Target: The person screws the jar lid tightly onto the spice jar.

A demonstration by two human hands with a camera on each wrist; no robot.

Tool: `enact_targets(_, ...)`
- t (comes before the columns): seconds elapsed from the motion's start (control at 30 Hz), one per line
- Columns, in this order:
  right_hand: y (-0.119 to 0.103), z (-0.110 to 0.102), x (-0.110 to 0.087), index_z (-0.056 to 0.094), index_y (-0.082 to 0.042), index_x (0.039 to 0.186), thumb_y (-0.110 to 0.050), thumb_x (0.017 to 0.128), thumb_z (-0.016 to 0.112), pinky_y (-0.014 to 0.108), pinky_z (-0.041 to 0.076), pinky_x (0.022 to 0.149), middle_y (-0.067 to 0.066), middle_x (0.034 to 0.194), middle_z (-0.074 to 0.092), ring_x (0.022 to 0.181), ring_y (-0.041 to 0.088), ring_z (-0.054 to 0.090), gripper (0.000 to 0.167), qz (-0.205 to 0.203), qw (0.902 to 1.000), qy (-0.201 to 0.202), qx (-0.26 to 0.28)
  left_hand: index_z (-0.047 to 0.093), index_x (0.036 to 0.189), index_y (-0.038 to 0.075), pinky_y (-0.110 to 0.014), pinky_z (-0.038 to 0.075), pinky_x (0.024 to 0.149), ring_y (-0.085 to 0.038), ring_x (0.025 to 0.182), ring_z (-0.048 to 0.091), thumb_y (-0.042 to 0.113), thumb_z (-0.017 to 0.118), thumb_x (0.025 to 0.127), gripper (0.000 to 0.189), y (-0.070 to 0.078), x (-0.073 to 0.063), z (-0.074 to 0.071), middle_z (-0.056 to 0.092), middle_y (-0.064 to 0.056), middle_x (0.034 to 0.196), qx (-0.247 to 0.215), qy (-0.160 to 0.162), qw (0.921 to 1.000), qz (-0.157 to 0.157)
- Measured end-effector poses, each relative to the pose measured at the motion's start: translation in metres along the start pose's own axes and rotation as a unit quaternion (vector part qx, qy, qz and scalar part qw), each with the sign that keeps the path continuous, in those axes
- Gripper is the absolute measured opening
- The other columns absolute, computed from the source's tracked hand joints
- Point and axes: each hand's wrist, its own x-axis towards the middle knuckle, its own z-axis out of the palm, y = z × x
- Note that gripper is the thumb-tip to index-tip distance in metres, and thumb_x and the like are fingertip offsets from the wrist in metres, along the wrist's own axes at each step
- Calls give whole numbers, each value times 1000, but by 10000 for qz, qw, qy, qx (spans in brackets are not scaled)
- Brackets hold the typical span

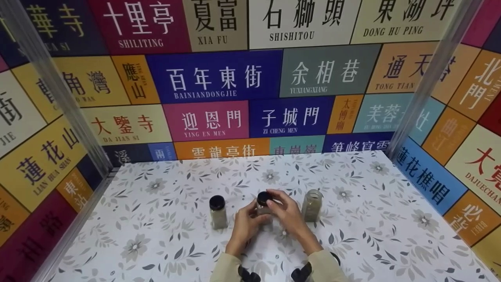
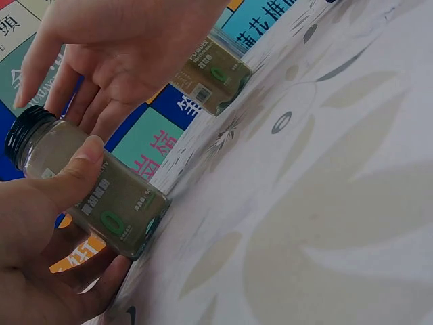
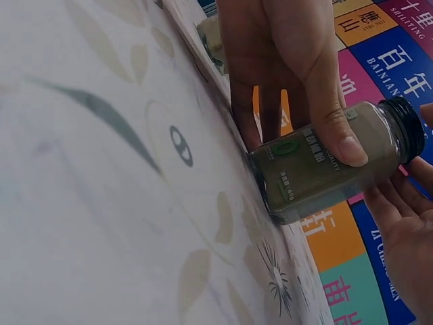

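Soft, even light fills the head view, leaving the desk (image 1: 164, 243) pale under faint shadows; whitish sheen streaks the clear post (image 1: 58, 82) at ten o'clock. Both wrist views are dimmer and greyer: desk print blurs toward four o'clock in the left, nine in the right, while the jar's (image 2: 118, 186) larger lettering looks crisper.

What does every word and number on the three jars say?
"净含量: 60g": on the held jar.
"…LITY", its start unclear: also the held jar.
"0", big and green: the held jar and the right jar.
"POWDER": the right jar.
The other small print on those two is too blurred for me.
Left jar: nothing readable.
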Motion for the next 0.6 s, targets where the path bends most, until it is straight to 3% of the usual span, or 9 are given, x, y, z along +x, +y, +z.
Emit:
enact_targets(0.27,1,1,0,54,6,129,-10,94,69,24,57,93,28,134,58,128,41,58,41,174,9991,8,389,59,138,4,-45,55,100,-34,115,68,11,83,80,63,0,-1,1,64,-20,135,-126,-63,9999,47)
enact_targets(0.43,2,2,2,55,4,127,-10,90,73,25,54,99,24,132,61,128,36,58,43,197,9994,196,220,60,137,6,-44,55,100,-33,115,68,9,82,80,61,0,0,0,65,-19,133,-102,-55,9999,-3)
enact_targets(0.6,2,1,2,54,-1,134,-12,89,75,32,48,110,18,136,59,129,31,58,51,158,9997,204,17,62,136,8,-40,56,98,-30,114,69,12,83,79,61,1,0,1,69,-17,128,-14,-4,10000,-57)
